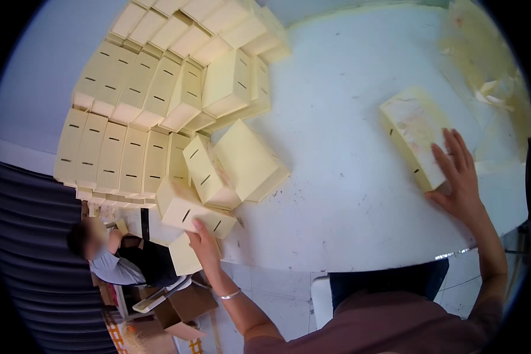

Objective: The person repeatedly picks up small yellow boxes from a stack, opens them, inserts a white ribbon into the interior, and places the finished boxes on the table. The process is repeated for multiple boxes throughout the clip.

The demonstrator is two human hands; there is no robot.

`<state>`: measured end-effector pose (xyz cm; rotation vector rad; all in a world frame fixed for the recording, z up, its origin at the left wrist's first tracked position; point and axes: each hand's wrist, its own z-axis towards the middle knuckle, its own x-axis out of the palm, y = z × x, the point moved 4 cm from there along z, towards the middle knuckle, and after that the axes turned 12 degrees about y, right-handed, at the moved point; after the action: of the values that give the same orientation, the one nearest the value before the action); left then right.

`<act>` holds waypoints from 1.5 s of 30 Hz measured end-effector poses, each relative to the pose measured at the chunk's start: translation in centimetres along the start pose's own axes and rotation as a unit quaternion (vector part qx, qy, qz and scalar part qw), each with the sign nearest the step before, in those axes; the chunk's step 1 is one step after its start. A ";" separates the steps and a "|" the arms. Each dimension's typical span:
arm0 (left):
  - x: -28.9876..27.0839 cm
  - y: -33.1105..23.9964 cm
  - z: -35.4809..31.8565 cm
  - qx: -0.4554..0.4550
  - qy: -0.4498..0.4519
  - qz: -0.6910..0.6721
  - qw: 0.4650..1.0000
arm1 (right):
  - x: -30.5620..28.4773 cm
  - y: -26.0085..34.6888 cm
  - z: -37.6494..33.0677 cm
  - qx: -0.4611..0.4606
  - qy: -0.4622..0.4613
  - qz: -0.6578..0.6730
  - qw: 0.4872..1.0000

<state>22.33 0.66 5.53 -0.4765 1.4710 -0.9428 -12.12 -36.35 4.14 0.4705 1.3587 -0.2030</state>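
Note:
Under my left hand (205, 249) is a cream cardboard box (183, 203) with dark slots, at the near end of the stack. The thumb presses on its slotted face, and the other fingers are mostly hidden. To the right on the white table, my right hand (459, 177) grips a second cream box (410, 121) by its near right end. Its thumb is at the near end, with the fingers along the right side. That box shows a pale, pinkish-marked upper face and two dark slots on its left side. Beside my left hand's box lean a slotted box (203, 168) and a plain-faced box (248, 159).
Several rows of cream boxes (138, 88) are stacked on the table's left. Yellowish sheet material (484, 65) lies at the far right of the white table (330, 218). At lower left a person (121, 259) sits near an open brown carton (189, 304). A dark curtain (29, 253) hangs behind.

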 end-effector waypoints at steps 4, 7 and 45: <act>2.5 -3.9 0.9 0.112 0.097 0.049 0.988 | -0.7 1.1 -2.0 0.003 0.001 0.021 1.000; 3.9 -1.1 2.1 0.171 0.076 0.016 0.982 | -0.6 2.2 -3.0 -0.023 0.003 0.018 1.000; 28.0 -24.0 -7.4 0.161 0.541 -0.365 0.740 | -5.6 -3.6 -2.2 0.106 -0.051 0.468 0.876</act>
<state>5.23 -32.79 6.13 -0.2056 2.0973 -2.3447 -16.73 -39.33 8.52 1.2301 0.8792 0.4258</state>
